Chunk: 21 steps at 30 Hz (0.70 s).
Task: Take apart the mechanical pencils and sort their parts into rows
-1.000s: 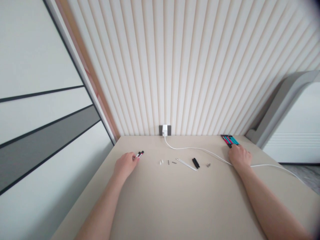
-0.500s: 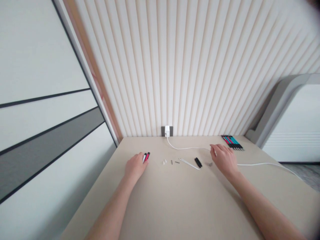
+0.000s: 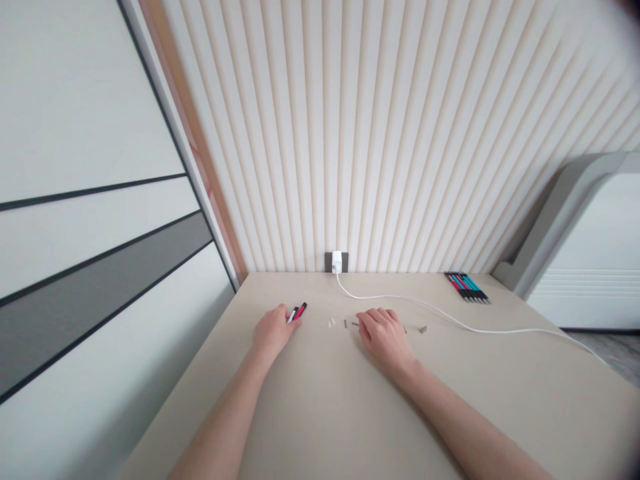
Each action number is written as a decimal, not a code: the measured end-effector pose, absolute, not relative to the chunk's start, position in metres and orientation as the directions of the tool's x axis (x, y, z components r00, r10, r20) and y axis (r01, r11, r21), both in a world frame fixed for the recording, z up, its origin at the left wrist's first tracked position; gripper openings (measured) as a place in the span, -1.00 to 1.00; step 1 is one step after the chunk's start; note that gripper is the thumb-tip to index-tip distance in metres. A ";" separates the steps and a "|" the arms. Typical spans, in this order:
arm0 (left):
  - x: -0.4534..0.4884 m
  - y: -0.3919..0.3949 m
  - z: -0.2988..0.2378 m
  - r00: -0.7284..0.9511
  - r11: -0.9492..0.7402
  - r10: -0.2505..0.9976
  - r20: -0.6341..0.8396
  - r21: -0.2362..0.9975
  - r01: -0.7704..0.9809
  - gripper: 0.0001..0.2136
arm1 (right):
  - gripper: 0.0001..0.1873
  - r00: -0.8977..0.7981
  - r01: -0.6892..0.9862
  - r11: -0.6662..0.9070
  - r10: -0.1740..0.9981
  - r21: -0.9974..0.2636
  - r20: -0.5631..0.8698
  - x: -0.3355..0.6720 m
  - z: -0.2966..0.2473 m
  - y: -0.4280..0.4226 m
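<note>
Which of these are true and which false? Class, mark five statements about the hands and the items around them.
1. The left hand holds two slim sticks, one white and one red. True.
2. The right hand rests on the teal and red pens. False: the right hand is apart from the row of pens.
3. The cable is black. False: the cable is white.
4. A white charger is at the wall. True.
5. Small white pieces lie between the hands. True.

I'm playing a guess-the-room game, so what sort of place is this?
Perhaps a bedroom at home: there's a ribbed cream wall, a white charger plugged in behind a beige table, and what looks like a headboard at the right.
</note>
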<state>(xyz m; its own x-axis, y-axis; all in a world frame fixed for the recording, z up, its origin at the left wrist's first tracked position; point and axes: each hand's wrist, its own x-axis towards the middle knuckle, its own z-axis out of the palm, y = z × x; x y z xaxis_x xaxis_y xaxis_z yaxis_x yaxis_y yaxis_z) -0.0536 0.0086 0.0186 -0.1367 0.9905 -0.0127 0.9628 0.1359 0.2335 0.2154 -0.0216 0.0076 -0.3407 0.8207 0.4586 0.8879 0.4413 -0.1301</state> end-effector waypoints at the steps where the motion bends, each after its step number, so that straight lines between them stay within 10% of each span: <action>1: -0.054 0.008 0.019 -0.140 0.138 0.990 -0.011 0.240 0.961 -0.75 | -0.74 -0.341 0.879 0.449 0.826 -0.159 0.448 0.221 0.006 -0.025; 10: -0.050 0.011 0.020 -0.110 0.090 0.993 0.035 0.355 0.931 -0.77 | -0.73 -0.244 0.843 0.405 0.874 -0.354 0.420 0.245 0.011 -0.033; 21: -0.045 0.008 0.020 -0.038 -0.009 0.990 0.138 0.324 0.946 -0.79 | -0.73 -0.334 0.836 0.459 0.861 -0.301 0.384 0.239 0.008 -0.033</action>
